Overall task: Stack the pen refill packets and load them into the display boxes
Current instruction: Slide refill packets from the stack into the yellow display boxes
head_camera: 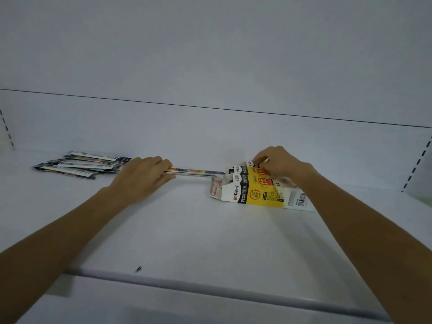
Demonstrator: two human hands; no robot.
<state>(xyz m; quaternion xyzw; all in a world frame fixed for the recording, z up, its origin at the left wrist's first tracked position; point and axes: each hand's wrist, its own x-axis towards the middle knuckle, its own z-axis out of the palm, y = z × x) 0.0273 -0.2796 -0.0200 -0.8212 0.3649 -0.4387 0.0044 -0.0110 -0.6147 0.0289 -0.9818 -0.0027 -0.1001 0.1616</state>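
Note:
Yellow and white display boxes (261, 190) lie side by side on the white shelf (187, 230), right of centre, with their open ends pointing left. My left hand (142, 176) grips a thin stack of pen refill packets (194, 172) by its left end; the stack's right end reaches the mouth of the boxes. My right hand (278, 163) rests on the top far part of the boxes, its fingers curled on the rear box's upper edge. Several loose refill packets (81, 164) lie fanned out at the left of the shelf.
The shelf's rounded front edge (210, 289) runs across the bottom of the view. A white back panel (210, 66) closes the rear. Slotted uprights (416, 164) stand at the far right and far left. A small dark mark (138, 269) sits near the front edge.

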